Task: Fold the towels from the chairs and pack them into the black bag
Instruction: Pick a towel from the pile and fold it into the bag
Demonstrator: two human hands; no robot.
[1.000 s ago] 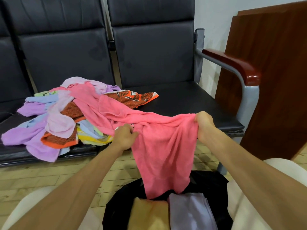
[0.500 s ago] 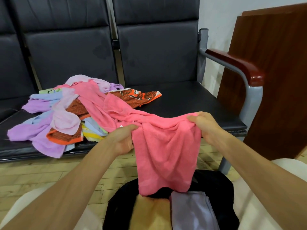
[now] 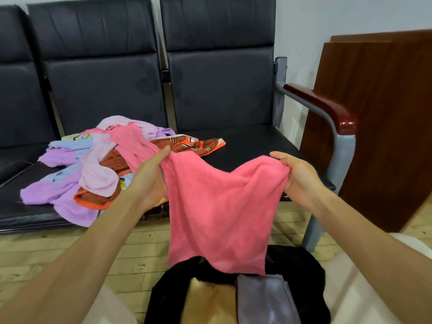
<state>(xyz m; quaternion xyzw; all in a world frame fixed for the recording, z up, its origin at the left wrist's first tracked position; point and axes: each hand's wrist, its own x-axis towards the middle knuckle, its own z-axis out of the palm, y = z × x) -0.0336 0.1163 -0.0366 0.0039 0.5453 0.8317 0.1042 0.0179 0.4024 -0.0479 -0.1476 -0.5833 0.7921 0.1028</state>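
A pink towel (image 3: 219, 206) hangs between my two hands above the black bag (image 3: 304, 267). My left hand (image 3: 149, 181) grips its left top edge, where the cloth still trails back into the pile. My right hand (image 3: 301, 181) pinches the right top corner. The towel's lower edge droops over the bag's mouth. Inside the bag lie a folded tan towel (image 3: 210, 302) and a folded lilac towel (image 3: 264, 300). A heap of loose towels (image 3: 77, 167) in purple, pale pink, blue and orange-brown covers the middle chair seat (image 3: 14, 213).
The dark chairs stand in a row. The right seat (image 3: 252, 143) holds only an orange patterned towel's end (image 3: 198, 143). A grey frame with a red-brown armrest (image 3: 327, 106) bounds it. A wooden panel (image 3: 383, 118) leans at the right. Below lies wood flooring (image 3: 70, 253).
Both hands have lifted the pink towel and spread it wider. My left hand has shifted its grip further up along the top edge, towards the pile.
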